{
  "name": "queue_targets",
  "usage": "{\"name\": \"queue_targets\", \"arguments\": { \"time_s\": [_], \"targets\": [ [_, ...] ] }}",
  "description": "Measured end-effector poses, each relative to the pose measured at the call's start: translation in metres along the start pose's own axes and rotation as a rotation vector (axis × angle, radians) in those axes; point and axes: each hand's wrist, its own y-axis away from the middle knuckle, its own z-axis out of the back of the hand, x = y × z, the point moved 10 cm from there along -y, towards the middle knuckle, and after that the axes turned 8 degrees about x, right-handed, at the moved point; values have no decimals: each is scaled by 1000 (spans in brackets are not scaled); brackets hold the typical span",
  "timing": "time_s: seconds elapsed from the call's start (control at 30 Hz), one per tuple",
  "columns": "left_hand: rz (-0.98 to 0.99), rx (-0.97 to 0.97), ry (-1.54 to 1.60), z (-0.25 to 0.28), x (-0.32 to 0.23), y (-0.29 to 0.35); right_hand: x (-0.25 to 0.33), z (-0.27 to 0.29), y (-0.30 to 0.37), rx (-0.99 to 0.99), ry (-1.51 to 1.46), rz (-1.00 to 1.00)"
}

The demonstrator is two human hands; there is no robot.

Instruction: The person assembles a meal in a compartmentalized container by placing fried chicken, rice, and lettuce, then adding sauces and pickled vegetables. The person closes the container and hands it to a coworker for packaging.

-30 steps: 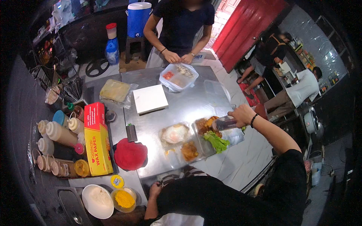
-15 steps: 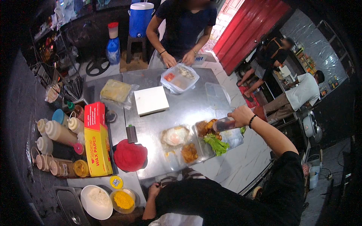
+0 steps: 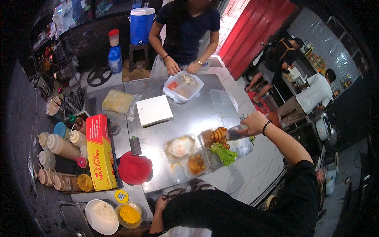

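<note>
My right hand [image 3: 256, 123] is closed round a clear bottle with dark contents [image 3: 236, 133], tilted sideways with its end at the browned, sliced meat [image 3: 216, 136]. That meat lies with green lettuce [image 3: 224, 153] in a clear compartment tray [image 3: 213, 161]. To the left, a second clear tray [image 3: 169, 161] holds a fried egg [image 3: 181, 146] and a golden-brown fried piece [image 3: 196, 164]. My left hand [image 3: 161, 203] stays low by the table's front edge, fingers curled; anything in it is hidden.
Opposite, a person's hands touch a filled compartment tray [image 3: 183, 86]. A white box [image 3: 154, 110], red cloth [image 3: 134, 168] and wax paper box [image 3: 99, 154] sit on the metal table. Sauce bottles [image 3: 62, 148] crowd the left; bowls of shredded food [image 3: 102, 217] stand front left.
The view has shifted slightly. My right hand still holds the bottle at the meat, which now shows more plainly. The person opposite has moved their hands farther apart along the tray's rim.
</note>
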Motion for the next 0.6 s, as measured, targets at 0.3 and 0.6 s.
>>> {"name": "queue_targets", "arguments": {
  "time_s": [0.3,0.6],
  "targets": [
    [-2,5,-65,2,3,-3,-12,7,15,52,14,-66],
    [-15,4,-73,1,0,-1,-33,1,26,39,-46,-178]
  ]
}}
